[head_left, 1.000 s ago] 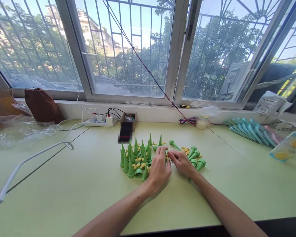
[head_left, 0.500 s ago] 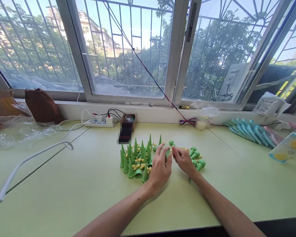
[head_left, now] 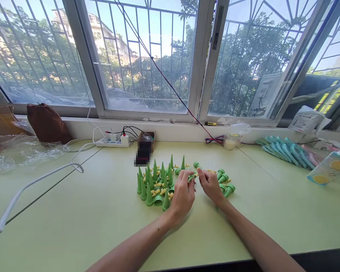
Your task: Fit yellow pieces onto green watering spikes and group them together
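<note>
My left hand (head_left: 183, 192) and my right hand (head_left: 211, 185) meet at the middle of the pale green table (head_left: 102, 211). Between their fingertips is a green cone-shaped spike (head_left: 190, 177) with a small yellow piece at its end; the left hand grips the spike and the right pinches the yellow piece. Just left of my hands stands a cluster of upright green cones (head_left: 155, 181) with yellow pieces among them. To the right lie several green cones on their sides (head_left: 225, 182).
A white power strip (head_left: 113, 141) with cables and a small dark box (head_left: 145, 149) sit by the window ledge. A brown pouch (head_left: 47, 122) and clear plastic lie at left. Teal spikes (head_left: 286, 151), a small jar (head_left: 230, 140) and bags lie at right.
Both hands have lifted slightly off the table and moved a little away from me, bringing the green spike up between the fingertips. The view has shifted slightly.
</note>
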Tool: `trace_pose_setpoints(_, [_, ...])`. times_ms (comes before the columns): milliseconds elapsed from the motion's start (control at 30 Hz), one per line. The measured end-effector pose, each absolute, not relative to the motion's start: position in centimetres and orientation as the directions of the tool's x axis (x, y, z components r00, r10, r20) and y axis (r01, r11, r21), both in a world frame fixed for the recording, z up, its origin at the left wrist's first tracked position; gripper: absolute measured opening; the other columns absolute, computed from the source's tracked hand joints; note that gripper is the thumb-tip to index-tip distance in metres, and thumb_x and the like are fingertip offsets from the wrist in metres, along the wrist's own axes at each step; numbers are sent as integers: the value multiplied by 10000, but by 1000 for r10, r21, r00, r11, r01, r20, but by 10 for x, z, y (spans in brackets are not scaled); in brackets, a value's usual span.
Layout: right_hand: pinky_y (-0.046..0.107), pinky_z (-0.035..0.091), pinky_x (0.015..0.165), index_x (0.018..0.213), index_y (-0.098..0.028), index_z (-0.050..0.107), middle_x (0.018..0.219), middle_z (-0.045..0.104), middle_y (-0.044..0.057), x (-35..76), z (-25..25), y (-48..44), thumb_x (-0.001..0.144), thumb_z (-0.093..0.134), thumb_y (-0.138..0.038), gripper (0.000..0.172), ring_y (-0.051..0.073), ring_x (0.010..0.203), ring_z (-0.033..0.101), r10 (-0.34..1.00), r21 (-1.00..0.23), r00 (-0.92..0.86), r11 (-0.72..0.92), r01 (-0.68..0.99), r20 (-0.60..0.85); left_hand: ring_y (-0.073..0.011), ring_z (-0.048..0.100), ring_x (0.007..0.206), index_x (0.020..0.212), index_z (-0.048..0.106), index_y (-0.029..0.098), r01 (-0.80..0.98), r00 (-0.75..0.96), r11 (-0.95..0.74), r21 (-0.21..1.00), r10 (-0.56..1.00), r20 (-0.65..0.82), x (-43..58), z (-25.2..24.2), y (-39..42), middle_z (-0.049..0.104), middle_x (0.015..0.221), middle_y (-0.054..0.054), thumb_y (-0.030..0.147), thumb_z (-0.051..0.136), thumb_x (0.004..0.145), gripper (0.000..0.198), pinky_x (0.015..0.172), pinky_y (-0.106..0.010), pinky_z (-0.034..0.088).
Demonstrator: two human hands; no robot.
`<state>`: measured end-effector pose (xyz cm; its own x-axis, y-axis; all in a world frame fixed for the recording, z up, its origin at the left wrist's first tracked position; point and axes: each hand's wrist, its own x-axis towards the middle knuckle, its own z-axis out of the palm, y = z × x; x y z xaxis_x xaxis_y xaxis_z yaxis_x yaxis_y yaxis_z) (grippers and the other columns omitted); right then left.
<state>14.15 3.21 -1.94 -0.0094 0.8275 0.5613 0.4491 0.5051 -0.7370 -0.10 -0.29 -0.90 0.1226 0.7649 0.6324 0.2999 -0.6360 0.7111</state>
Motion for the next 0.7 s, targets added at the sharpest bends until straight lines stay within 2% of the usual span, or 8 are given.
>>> trace_pose_setpoints(233, [282,335,529,558,-224,417,495,426,-26,141,-16,31,1013,357,-624,608,126,480,391,834,-754,-7,502,424,551,-143,588,744,1021,562,220,354,77,-655,668,732,677,-2,-8,-2,586,953,-31,130,436,1002,156,685,-277,519])
trace_pose_setpoints(400, [292,324,500,609,-229,498,472,385,-38,143,-13,31,997,346,-661,601,143,454,365,844,-784,73,458,418,532,-159,600,777,1019,574,216,444,56,-652,614,704,708,-5,-3,-2,611,956,-44,146,461,991,136,669,-270,500])
trace_pose_setpoints(567, [310,323,503,619,-242,488,481,406,-27,144,-12,31,1008,345,-622,563,160,451,373,826,-777,134,444,447,548,-155,542,665,858,559,219,496,227,-643,584,745,627,-2,-3,-10,577,805,-11,142,503,944,129,614,-274,447])
trace_pose_setpoints(700, [316,341,518,622,-243,486,488,442,-18,145,-11,30,1013,353,-598,545,166,453,405,812,-774,169,438,457,559,-184,560,690,825,537,228,518,354,-631,578,773,527,1,-6,-15,604,816,-18,122,530,917,140,652,-309,464])
